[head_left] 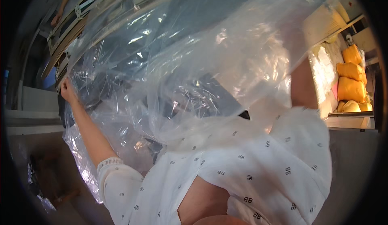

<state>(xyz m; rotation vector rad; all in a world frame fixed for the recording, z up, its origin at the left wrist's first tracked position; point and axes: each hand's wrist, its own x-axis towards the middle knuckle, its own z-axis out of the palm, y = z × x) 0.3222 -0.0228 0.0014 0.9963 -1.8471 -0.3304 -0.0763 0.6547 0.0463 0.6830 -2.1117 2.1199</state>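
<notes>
See orange bundles (351, 77) stacked at right. Grip clear plastic film (182, 63), spread ahead, in closed left hand (67, 91) — with right forearm (303, 85) well apart; cannot tell grip of veiled right hand.

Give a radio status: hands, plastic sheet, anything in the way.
Left hand closed on clear plastic sheet, at its edge. Right hand not discernible, forearm outstretched. Sheet spread wide, wrinkled, veiling things behind; another person's hand, upper left.

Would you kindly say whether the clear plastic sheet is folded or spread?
Spread, though wrinkled: the plastic sheet stretches wide across the view.
</notes>
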